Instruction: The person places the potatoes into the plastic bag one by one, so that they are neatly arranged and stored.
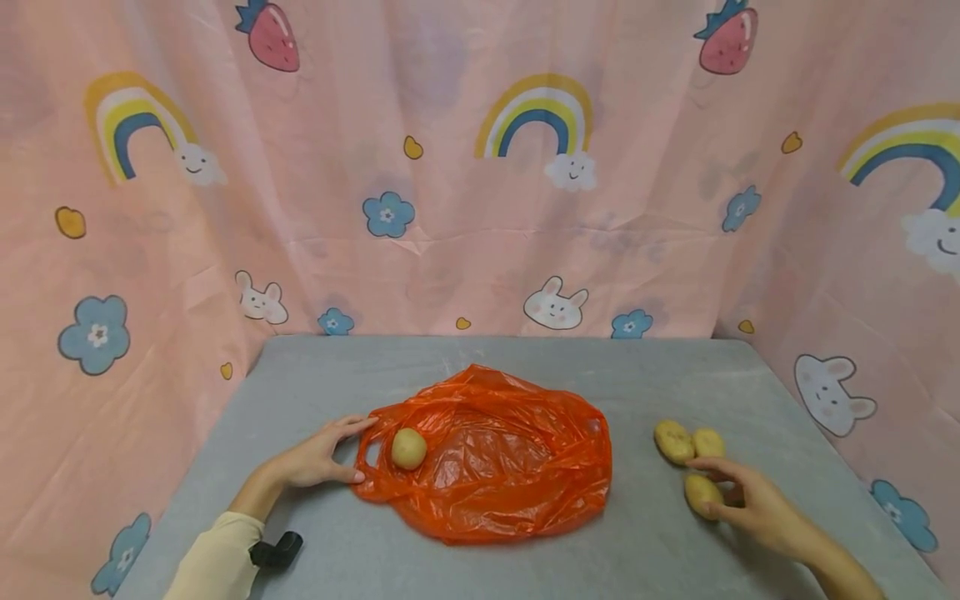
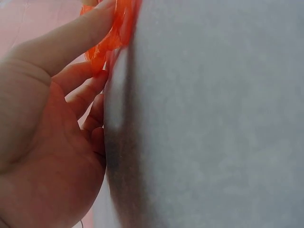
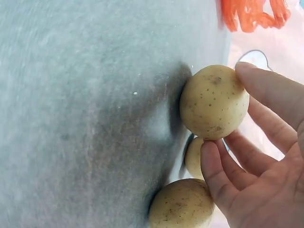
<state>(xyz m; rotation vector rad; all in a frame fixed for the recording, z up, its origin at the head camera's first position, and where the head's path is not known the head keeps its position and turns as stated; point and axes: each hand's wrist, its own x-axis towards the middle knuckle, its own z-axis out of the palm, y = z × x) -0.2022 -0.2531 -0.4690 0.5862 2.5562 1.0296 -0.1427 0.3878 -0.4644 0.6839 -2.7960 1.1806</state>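
Note:
An orange-red plastic bag lies spread on the table, with one potato resting on its left part near the handle opening. My left hand is at that left edge, its thumb and forefinger set apart and touching the plastic. In the left wrist view the other fingers are loosely bent beside the bag's edge. To the right, my right hand holds a potato between thumb and fingertips, low over the table. Just behind it lie two more potatoes, a larger one and a smaller one, side by side.
The grey table reaches back to a pink curtain with printed rainbows and rabbits, which also hangs at both sides. A black device is at my left wrist, by the pale sleeve.

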